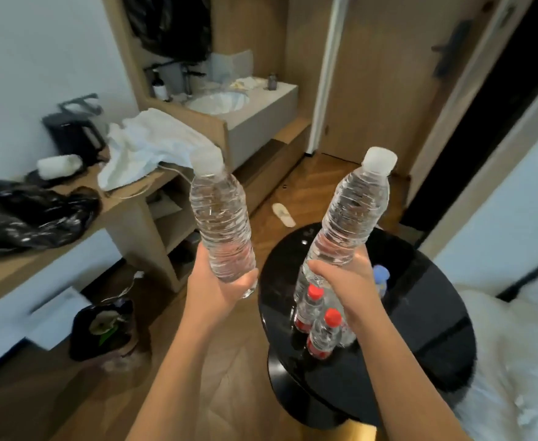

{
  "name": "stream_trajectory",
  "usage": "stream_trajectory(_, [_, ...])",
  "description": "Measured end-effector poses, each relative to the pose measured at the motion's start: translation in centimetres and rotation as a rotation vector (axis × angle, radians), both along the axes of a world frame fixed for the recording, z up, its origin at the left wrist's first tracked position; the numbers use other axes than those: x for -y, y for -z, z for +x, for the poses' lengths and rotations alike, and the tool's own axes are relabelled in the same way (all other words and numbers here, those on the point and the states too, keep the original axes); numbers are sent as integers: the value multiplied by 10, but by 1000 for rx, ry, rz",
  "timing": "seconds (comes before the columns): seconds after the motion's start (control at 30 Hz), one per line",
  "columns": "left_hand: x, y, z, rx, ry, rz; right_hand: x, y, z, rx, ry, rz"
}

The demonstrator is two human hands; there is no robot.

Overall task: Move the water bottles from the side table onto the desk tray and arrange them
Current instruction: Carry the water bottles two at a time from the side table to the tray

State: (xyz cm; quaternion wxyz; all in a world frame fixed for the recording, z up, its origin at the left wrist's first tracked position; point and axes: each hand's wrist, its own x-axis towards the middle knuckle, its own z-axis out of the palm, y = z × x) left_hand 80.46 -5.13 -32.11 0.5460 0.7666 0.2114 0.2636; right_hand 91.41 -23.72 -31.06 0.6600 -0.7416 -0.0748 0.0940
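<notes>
Left hand: fingers curled round clear bottle base, long axis near upright, cap up. Right hand grips second bottle, cap tilted up-right.

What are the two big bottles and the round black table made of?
The left water bottle in the left hand and the right water bottle in the right hand look like thin clear plastic: see-through, ribbed walls, white caps. The round side table looks glossy black, perhaps glass or lacquer; its top mirrors light.
</notes>
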Motion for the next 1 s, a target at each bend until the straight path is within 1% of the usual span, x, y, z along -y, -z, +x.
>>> stream_trajectory(0.1, [-5, -2, -19, 2, -157, 23, -16, -6, 10, 37, -208, 60])
stream_trajectory(0.17, [-6, -3, -41, 0, -299, 30, -35, -6, 10, 66, -375, 77])
stream_trajectory(0.23, [-4, -6, -59, 2, -368, 33, -51, -5, 7, 96, -433, 91])
stream_trajectory(0.37, [8, -11, -121, 27, -654, 32, -89, -7, -24, 167, -690, 124])
stream_trajectory(0.47, [15, -15, -166, 23, -856, 15, -113, -13, -56, 161, -836, 137])
stream_trajectory(0.57, [22, -21, -208, 41, -997, 8, -134, -20, -92, 138, -939, 121])
stream_trajectory(0.67, [28, -30, -251, 54, -1123, 48, -151, -26, -135, 132, -1022, 112])
stream_trajectory(0.8, [39, -42, -313, 85, -1286, 65, -175, -34, -207, 139, -1118, 93])
stream_trajectory(1.0, [69, -61, -406, 84, -1508, 99, -196, -43, -316, 150, -1259, 97])
